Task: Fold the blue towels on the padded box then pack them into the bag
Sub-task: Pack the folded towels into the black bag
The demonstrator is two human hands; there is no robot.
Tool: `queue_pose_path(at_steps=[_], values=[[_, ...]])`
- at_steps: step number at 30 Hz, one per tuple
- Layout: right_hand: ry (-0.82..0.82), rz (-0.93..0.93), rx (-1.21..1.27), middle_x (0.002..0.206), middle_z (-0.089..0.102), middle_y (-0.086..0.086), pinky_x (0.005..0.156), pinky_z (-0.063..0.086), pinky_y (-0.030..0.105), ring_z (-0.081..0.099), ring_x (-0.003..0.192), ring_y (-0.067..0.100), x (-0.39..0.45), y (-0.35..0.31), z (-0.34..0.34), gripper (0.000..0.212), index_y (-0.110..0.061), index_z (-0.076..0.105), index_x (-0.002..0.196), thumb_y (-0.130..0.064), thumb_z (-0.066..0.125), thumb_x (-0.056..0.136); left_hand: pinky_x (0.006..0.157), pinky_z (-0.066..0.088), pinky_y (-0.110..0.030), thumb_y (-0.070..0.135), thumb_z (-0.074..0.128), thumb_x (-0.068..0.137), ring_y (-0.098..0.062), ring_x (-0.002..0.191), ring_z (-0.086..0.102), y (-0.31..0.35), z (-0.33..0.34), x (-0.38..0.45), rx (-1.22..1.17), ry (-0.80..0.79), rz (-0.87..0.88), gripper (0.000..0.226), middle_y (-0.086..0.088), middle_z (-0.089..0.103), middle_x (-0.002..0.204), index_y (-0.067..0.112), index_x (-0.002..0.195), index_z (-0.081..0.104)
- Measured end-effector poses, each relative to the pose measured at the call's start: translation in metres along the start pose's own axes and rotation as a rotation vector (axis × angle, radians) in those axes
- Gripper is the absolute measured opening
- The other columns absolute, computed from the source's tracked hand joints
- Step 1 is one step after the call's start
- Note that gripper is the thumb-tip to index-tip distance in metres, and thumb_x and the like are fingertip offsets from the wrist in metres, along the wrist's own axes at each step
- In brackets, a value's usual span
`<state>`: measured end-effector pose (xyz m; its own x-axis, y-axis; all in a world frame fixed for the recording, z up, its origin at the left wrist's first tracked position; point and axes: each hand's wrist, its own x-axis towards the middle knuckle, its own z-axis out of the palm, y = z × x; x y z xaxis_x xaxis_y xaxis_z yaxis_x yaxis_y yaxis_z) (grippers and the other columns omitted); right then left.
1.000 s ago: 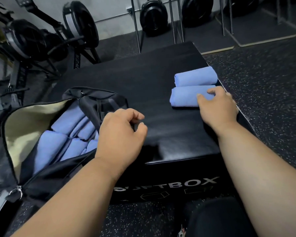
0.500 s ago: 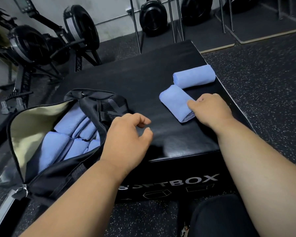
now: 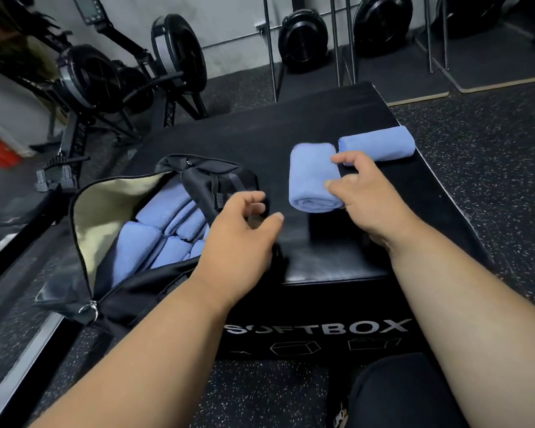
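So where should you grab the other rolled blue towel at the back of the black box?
Around the middle of the far rolled blue towel, from above. It lies on its side across the black padded box, so its long curved flanks face front and back for fingers and thumb to wrap. Coming from the right end risks loosening the roll.

- A black padded box (image 3: 229, 143), lettered "SOFTBOX" on its near face, stands on speckled black rubber flooring (image 3: 491, 168).
- One rolled blue towel (image 3: 379, 143) lies on the box top at 2 o'clock, near the right edge.
- An open black bag (image 3: 130, 291), packed with blue towels, leans against the box's 9 o'clock side.
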<state>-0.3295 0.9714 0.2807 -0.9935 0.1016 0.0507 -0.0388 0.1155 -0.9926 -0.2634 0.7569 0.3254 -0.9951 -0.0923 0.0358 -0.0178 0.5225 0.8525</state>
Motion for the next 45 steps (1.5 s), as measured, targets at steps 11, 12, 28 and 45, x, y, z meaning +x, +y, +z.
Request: queue_pose_path(at_steps=[11, 12, 28, 45], values=[[-0.307, -0.186, 0.036, 0.077, 0.068, 0.006, 0.069, 0.051, 0.034, 0.06, 0.067, 0.014, -0.033, -0.035, 0.087, 0.016, -0.037, 0.063, 0.115, -0.027, 0.064, 0.103, 0.084, 0.061, -0.044, 0.019, 0.068, 0.098, -0.026, 0.093, 0.076, -0.003, -0.066, -0.003, -0.483, 0.061, -0.243, 0.025, -0.012, 0.079, 0.107, 0.009, 0.121, 0.068], [-0.262, -0.192, -0.004, 0.082, 0.07, 0.007, 0.071, 0.054, 0.038, 0.061, 0.068, 0.012, -0.031, -0.033, 0.092, 0.015, -0.04, 0.063, 0.112, -0.029, 0.065, 0.102, 0.081, 0.062, -0.042, 0.017, 0.067, 0.098, -0.024, 0.09, 0.074, -0.007, -0.077, -0.004, -0.499, 0.084, -0.257, 0.021, -0.011, 0.079, 0.104, 0.009, 0.117, 0.069], [-0.164, -0.379, -0.689, 0.091, 0.061, -0.014, 0.08, 0.05, 0.034, 0.063, 0.101, 0.018, -0.034, -0.049, 0.165, 0.028, -0.04, 0.071, 0.117, -0.028, 0.059, 0.094, 0.068, 0.062, -0.036, 0.017, 0.074, 0.086, -0.021, 0.08, 0.073, -0.073, -0.182, -0.027, -0.248, 0.183, -0.339, 0.023, -0.007, 0.077, 0.092, 0.014, 0.108, 0.07], [-0.091, -0.125, -0.619, 0.065, 0.06, -0.016, 0.063, 0.038, 0.029, 0.057, 0.071, 0.011, -0.031, -0.048, 0.142, 0.031, -0.036, 0.075, 0.094, -0.018, 0.05, 0.09, 0.089, 0.06, -0.043, 0.039, 0.074, 0.055, -0.026, 0.091, 0.069, -0.077, -0.158, 0.005, -0.151, 0.147, -0.343, 0.066, 0.001, 0.072, 0.117, 0.042, 0.12, 0.065]])
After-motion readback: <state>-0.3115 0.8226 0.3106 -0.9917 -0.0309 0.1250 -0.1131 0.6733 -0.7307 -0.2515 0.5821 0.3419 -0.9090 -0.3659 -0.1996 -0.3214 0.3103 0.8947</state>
